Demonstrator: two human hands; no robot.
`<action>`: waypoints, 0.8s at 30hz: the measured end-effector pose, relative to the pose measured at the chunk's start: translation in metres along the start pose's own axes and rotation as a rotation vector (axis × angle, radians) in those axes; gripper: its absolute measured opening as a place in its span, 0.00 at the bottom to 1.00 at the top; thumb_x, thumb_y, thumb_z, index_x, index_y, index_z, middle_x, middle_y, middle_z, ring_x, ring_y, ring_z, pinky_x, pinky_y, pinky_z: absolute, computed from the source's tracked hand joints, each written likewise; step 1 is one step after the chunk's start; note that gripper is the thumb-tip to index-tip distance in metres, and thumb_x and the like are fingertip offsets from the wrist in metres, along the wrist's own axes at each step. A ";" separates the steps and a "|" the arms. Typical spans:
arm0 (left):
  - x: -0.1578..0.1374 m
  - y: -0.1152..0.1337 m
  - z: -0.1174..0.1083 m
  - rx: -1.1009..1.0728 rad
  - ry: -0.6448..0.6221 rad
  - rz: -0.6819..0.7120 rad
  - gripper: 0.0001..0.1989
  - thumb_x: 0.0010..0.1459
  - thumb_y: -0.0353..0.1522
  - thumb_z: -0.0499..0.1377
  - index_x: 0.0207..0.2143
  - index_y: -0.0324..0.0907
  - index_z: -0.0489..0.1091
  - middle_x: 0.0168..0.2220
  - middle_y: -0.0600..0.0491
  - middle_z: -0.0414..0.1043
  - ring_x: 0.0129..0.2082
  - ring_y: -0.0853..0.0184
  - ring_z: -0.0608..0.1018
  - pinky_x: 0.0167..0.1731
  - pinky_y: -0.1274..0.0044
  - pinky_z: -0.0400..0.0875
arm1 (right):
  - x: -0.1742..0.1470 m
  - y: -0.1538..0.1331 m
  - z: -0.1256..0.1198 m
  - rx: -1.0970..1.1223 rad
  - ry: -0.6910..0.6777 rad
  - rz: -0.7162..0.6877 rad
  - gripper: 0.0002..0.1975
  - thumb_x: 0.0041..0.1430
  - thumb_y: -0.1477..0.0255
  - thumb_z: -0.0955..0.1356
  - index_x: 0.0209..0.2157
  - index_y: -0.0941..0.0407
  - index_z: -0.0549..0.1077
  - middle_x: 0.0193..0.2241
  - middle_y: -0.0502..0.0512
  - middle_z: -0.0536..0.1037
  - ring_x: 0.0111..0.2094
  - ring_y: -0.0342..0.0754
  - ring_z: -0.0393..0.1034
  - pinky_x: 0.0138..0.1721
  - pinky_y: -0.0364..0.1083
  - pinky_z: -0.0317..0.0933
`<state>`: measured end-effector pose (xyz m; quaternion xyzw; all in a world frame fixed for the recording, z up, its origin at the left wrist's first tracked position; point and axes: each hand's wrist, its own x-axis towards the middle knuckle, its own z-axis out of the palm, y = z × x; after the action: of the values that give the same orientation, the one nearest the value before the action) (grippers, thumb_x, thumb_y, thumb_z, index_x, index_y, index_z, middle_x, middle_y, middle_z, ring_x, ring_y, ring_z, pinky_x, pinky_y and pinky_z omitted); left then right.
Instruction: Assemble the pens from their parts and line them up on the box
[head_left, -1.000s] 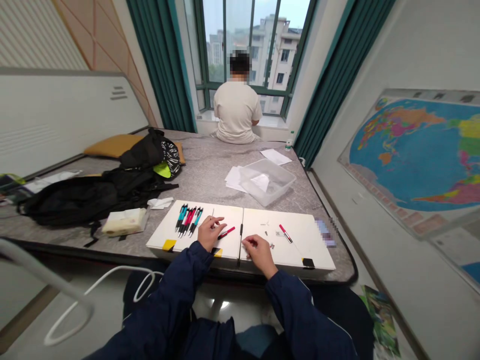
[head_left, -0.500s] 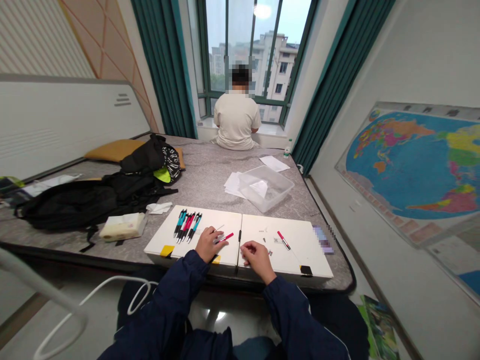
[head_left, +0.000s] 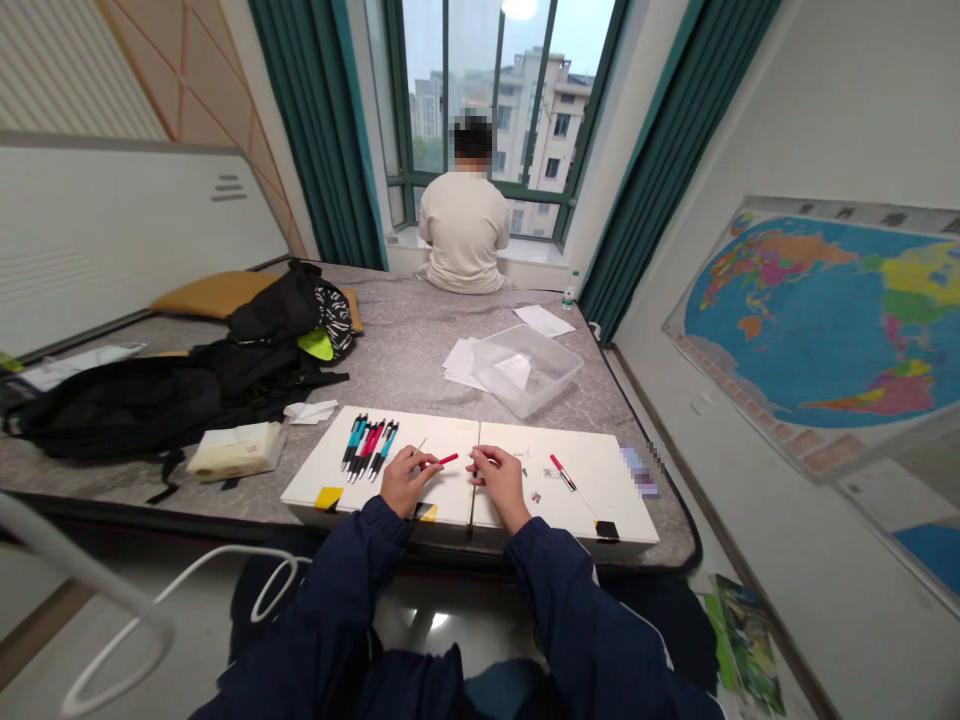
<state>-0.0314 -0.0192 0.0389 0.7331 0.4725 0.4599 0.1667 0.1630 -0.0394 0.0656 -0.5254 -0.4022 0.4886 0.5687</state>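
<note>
My left hand [head_left: 403,485] is closed on a red pen barrel [head_left: 448,459], whose free end points right. A thin rod [head_left: 421,444] sticks up by the same hand's fingers; whether it is held I cannot tell. Just right of the barrel's end, my right hand [head_left: 502,487] has thumb and fingertips pinched together. Anything between them is too small to make out. Both hands are over a white box [head_left: 450,507] with a seam down its middle. To the left lie several blue and red pens [head_left: 369,448]. A red and silver pen part [head_left: 562,472] and tiny pieces [head_left: 535,497] lie on the right.
Behind the box are a clear plastic bin [head_left: 536,395] and white papers [head_left: 459,364]. A tissue pack [head_left: 236,450] and black backpack [head_left: 150,395] lie at left. A phone [head_left: 639,470] is by the box's right edge. One person [head_left: 465,230] sits at the window.
My right hand has risen and come in close to the end of the red barrel. The barrel in my left hand now lies flatter. The view has shifted slightly.
</note>
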 end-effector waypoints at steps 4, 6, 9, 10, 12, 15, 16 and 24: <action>0.000 0.001 0.000 -0.030 0.005 0.009 0.10 0.57 0.41 0.61 0.34 0.46 0.76 0.27 0.55 0.66 0.28 0.68 0.71 0.32 0.75 0.66 | -0.002 0.000 0.011 -0.033 -0.053 -0.033 0.21 0.48 0.58 0.72 0.36 0.61 0.76 0.33 0.59 0.78 0.29 0.49 0.77 0.21 0.41 0.70; -0.001 0.000 0.000 -0.034 0.005 0.010 0.10 0.58 0.41 0.60 0.34 0.46 0.76 0.27 0.55 0.66 0.28 0.68 0.71 0.32 0.75 0.66 | -0.004 0.001 0.014 -0.036 -0.065 -0.048 0.20 0.49 0.57 0.71 0.36 0.60 0.76 0.32 0.58 0.78 0.29 0.48 0.76 0.21 0.41 0.70; -0.001 0.000 0.000 -0.038 -0.008 0.015 0.10 0.57 0.42 0.61 0.34 0.46 0.76 0.27 0.55 0.66 0.28 0.68 0.71 0.32 0.76 0.66 | -0.005 0.002 0.017 -0.038 -0.077 -0.058 0.20 0.49 0.58 0.72 0.36 0.60 0.76 0.31 0.58 0.78 0.29 0.48 0.76 0.21 0.41 0.70; -0.002 0.000 -0.001 -0.040 -0.010 0.015 0.10 0.57 0.42 0.60 0.34 0.46 0.76 0.27 0.55 0.66 0.28 0.68 0.71 0.31 0.76 0.66 | -0.006 0.002 0.019 -0.041 -0.082 -0.059 0.20 0.49 0.58 0.72 0.36 0.60 0.76 0.31 0.58 0.78 0.29 0.48 0.76 0.20 0.41 0.70; -0.002 -0.001 -0.001 -0.048 -0.009 0.012 0.10 0.57 0.42 0.60 0.34 0.46 0.76 0.27 0.54 0.67 0.28 0.68 0.71 0.31 0.76 0.66 | -0.007 0.002 0.022 -0.048 -0.092 -0.061 0.20 0.49 0.57 0.71 0.36 0.60 0.76 0.33 0.58 0.78 0.29 0.47 0.75 0.20 0.40 0.70; -0.001 0.000 0.000 -0.074 -0.016 0.010 0.10 0.57 0.41 0.60 0.35 0.45 0.76 0.29 0.54 0.68 0.30 0.68 0.72 0.33 0.75 0.67 | -0.011 0.000 0.026 -0.043 -0.121 -0.074 0.20 0.51 0.56 0.70 0.37 0.59 0.77 0.38 0.59 0.77 0.29 0.46 0.75 0.21 0.40 0.71; -0.001 0.002 0.001 -0.081 -0.029 0.008 0.10 0.57 0.41 0.60 0.34 0.45 0.76 0.29 0.54 0.68 0.30 0.68 0.72 0.33 0.75 0.66 | -0.012 -0.001 0.027 -0.044 -0.132 -0.088 0.20 0.52 0.57 0.70 0.37 0.59 0.77 0.38 0.58 0.76 0.30 0.46 0.74 0.21 0.41 0.71; 0.002 0.012 0.010 -0.086 -0.072 0.014 0.10 0.58 0.39 0.59 0.36 0.43 0.76 0.30 0.54 0.67 0.29 0.69 0.71 0.30 0.77 0.65 | -0.011 -0.015 0.026 -0.226 -0.143 -0.288 0.12 0.56 0.62 0.68 0.36 0.56 0.76 0.38 0.56 0.74 0.31 0.45 0.71 0.19 0.38 0.66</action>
<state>-0.0163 -0.0217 0.0429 0.7448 0.4406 0.4542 0.2118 0.1371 -0.0448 0.0847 -0.4868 -0.5648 0.3900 0.5403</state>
